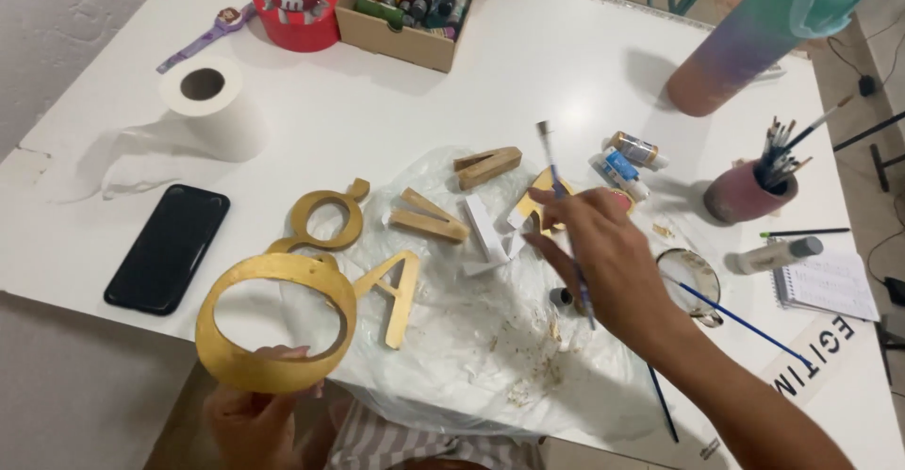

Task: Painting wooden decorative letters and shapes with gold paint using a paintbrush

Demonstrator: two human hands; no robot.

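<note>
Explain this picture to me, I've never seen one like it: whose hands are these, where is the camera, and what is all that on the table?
One camera, worn on a person's head, looks down at their own bare hands; no machine here. The left hand holds up a gold painted ring. The right hand holds a thin paintbrush. On the white table a clear plastic sheet carries gold letter shapes. Around it lie a black phone, a paper roll, a cardboard box of paints and a pot of brushes.

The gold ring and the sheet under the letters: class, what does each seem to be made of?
Gold ring, held by the left hand: probably wood or board, painted streaky metallic gold; thick, flat edges. Sheet: thin clear plastic film, crinkled, glossy, flecked with gold.
</note>
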